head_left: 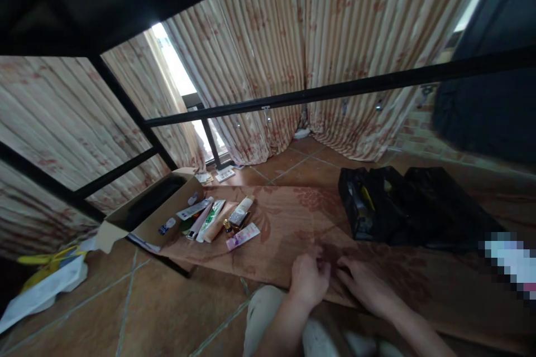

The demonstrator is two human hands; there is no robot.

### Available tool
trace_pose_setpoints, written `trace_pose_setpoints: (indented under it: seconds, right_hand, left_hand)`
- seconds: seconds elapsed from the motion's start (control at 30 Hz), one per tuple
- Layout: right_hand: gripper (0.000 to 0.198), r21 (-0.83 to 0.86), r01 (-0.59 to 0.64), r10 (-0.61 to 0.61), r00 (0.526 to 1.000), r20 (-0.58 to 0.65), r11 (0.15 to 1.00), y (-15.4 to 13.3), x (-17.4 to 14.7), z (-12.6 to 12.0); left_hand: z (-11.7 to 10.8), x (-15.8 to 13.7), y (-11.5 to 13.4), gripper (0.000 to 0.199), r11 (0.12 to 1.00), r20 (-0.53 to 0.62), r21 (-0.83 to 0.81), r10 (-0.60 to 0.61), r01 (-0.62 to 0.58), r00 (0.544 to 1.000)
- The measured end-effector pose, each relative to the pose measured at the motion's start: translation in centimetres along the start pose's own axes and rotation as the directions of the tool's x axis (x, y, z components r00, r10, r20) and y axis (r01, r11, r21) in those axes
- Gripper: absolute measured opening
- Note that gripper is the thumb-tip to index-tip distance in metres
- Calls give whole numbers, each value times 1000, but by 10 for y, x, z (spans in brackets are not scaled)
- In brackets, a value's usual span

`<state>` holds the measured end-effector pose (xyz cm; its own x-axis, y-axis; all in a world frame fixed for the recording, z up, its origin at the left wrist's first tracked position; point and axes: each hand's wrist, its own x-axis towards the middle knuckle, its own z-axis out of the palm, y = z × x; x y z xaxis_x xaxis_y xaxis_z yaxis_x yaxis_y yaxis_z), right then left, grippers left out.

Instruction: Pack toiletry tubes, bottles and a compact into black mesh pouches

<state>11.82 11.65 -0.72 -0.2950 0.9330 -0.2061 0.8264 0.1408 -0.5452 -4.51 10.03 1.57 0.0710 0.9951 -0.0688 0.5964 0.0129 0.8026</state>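
Note:
My left hand (309, 278) rests at the front edge of a low surface under a reddish-brown floral cloth (288, 223). Its fingers are curled together, and whatever they may hold is hidden. Close beside it, on the right, is my right hand (368, 287), its thumb and fingers bent inward toward the left hand; anything pinched there is too dark and small to name. Left of my hands lie several tubes, among them a green and white tube (211, 221), plus a pink and white packet (243, 237) and a small gold-capped bottle (228, 228).
A cardboard box (144, 228) with dark contents stands at the left end. Black bags (389, 206) lie to the right, near a pixelated phone-like patch (513, 262). A black metal bar (293, 96) crosses before the curtains (247, 56). White and yellow bags (50, 284) lie on the tiled floor.

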Motion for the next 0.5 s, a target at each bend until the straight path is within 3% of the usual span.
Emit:
trace_pose_setpoints:
  seconds: [0.13,0.23,0.33,0.43,0.47,0.5]
  right_hand:
    - [24,48,-4,7,998,-59,999,13,0,13]
    - [25,73,-16,21,997,-79,997,24,3,24]
    - [25,86,-36,44,995,-94,996,32,6,31]
    - [30,104,-61,75,988,-136,993,36,7,35]
    - [32,119,-63,80,986,-147,991,37,6,36]
    - [34,135,-69,92,981,-168,988,36,5,37]
  left_hand:
    - [-44,-25,-20,24,961,-202,-277,-37,-20,979]
    - [-114,-43,-47,32,947,-389,-316,-76,-56,918]
    - [-215,-58,-74,37,986,-623,-156,-137,49,770]
    - [-324,-64,-98,41,938,-809,99,-117,331,576]
    - [-356,-63,-105,42,893,-840,143,-119,426,529]
    - [-385,-61,-112,44,841,-838,199,-120,503,532]
